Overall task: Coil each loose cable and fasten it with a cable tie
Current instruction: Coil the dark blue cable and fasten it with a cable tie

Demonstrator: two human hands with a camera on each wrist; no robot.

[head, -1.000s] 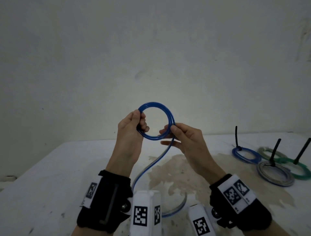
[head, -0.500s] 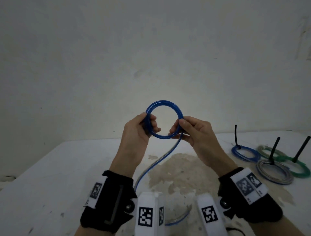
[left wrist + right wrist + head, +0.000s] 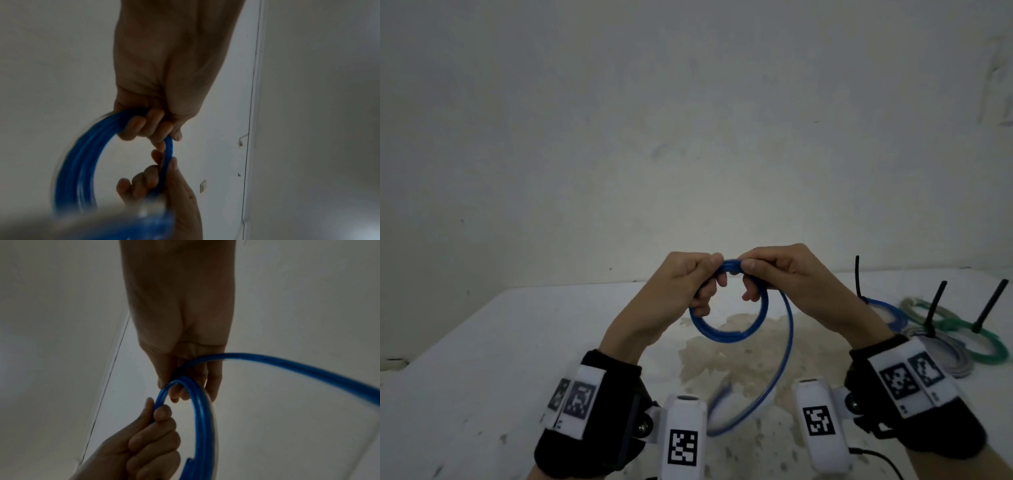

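Observation:
A blue cable (image 3: 726, 334) is wound into a small coil held up in the air over the white table (image 3: 493, 346). My left hand (image 3: 698, 277) grips the coil's top left with curled fingers. Close beside it, my right hand (image 3: 760, 270) pinches the top right of the coil. A loose length of the blue cable (image 3: 786, 346) hangs from the right hand, curving down and back toward me. In the left wrist view the left hand (image 3: 152, 126) holds the blue coil (image 3: 82, 162). In the right wrist view the right hand (image 3: 185, 386) holds the cable (image 3: 201, 410).
At the right of the table lie three tied coils with upright black cable ties: a blue coil (image 3: 890, 310), a grey coil (image 3: 945, 353) and a green coil (image 3: 986, 346). A brownish stain (image 3: 739, 363) marks the table under my hands. A pale wall stands behind.
Both hands rose to the coil's top and came close together. The coil now hangs below the fingers, and the loose length swung to the right of the coil.

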